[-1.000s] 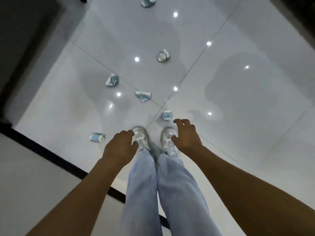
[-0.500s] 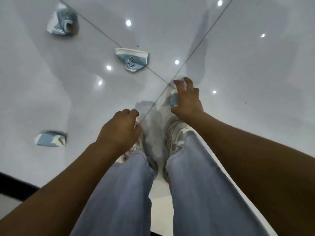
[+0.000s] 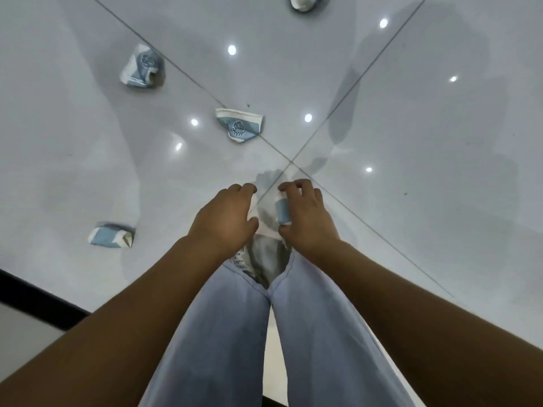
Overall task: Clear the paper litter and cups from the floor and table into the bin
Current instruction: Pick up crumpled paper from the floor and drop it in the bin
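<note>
Glossy white tile floor (image 3: 411, 201) fills the frame, grout lines crossing just above my hands and ceiling lights mirrored in it as bright dots; a dark strip (image 3: 35, 292) runs along the lower left. My jeans (image 3: 235, 333) take up the bottom centre. Since half a second ago the view has pulled back a little, and my right hand (image 3: 305, 221) has drawn back from the floor toward my feet with the cup (image 3: 282, 211) pinched between curled fingers and thumb. My left hand (image 3: 223, 221) has come in beside it, fingers curled, holding nothing that I can see. Four crushed cups lie where they were: one at mid left (image 3: 111, 236), one centre (image 3: 239, 128), one upper left (image 3: 144, 67), one cut by the top edge (image 3: 305, 2).
</note>
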### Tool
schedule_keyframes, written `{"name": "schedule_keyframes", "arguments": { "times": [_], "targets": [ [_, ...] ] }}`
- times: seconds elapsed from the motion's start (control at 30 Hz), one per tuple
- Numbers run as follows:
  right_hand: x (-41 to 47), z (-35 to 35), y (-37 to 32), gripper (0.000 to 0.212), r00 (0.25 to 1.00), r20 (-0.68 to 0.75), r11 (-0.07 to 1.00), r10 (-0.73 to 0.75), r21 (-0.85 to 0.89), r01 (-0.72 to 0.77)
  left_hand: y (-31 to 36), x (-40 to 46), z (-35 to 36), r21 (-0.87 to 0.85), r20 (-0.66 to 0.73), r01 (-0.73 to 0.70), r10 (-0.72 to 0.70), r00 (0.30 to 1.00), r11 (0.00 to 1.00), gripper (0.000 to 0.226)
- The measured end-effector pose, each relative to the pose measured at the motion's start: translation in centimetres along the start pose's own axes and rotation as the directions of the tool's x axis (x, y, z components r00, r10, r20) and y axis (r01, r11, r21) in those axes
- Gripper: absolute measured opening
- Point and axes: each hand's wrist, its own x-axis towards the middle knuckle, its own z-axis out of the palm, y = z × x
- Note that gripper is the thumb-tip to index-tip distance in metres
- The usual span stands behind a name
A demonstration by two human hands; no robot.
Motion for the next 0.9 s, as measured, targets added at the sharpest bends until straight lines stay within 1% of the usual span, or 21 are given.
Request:
{"name": "schedule_keyframes", "arguments": {
  "times": [0.13, 0.2, 0.37, 0.5, 0.63, 0.7, 0.77, 0.83, 0.9],
  "targets": [
    [-2.8, -3.0, -3.2, 0.079, 0.997, 0.019, 0.997, -0.080, -0.010, 0.080, 1.7, -2.2, -2.2, -0.046, 0.055, 0.002, 0.000, 0.998, 0.999, 0.081],
    [-3.7, -4.7, -4.8, 0.082, 0.994, 0.031, 0.995, -0.103, 0.012, 0.103, 2.6, -3.2, -3.1, -0.080, 0.075, -0.008, 0.014, 0.997, 0.997, 0.086],
    [-4.8, -8.0, -7.8, 0.086, 0.980, 0.078, 0.982, -0.185, 0.048, 0.182, 3.9, -5.0, -4.4, -0.112, 0.081, -0.045, 0.054, 0.995, 0.993, 0.072],
    [-5.3, -9.0, -9.3, 0.086, 0.961, 0.136, 0.969, -0.240, 0.091, 0.229, 3.8, -5.6, -4.8, -0.076, 0.001, -0.071, 0.071, 0.997, 0.995, 0.064],
    [-5.4, -8.3, -9.9, 0.086, 0.949, 0.153, 0.959, -0.275, 0.108, 0.261, 2.9, -5.7, -4.5, -0.028, -0.038, -0.032, 0.031, 0.999, 0.999, 0.056],
    [-5.0, -7.7, -9.9, 0.087, 0.940, 0.172, 0.953, -0.295, 0.122, 0.277, 2.3, -5.7, -4.1, -0.005, -0.030, 0.008, -0.008, 1.000, 1.000, 0.056],
    [-4.4, -7.2, -9.6, 0.090, 0.931, 0.198, 0.950, -0.307, 0.126, 0.287, 1.5, -5.6, -3.8, 0.011, -0.021, 0.066, -0.066, 0.998, 0.998, 0.060],
    [-3.3, -6.6, -9.2, 0.091, 0.934, 0.221, 0.958, -0.281, 0.128, 0.258, 0.4, -5.4, -3.4, 0.008, -0.038, 0.115, -0.115, 0.993, 0.993, 0.070],
    [-1.4, -5.8, -8.7, 0.088, 0.952, 0.215, 0.976, -0.217, 0.071, 0.207, -1.0, -4.9, -3.1, -0.014, -0.067, 0.145, -0.145, 0.987, 0.989, 0.073]
  ]
}}
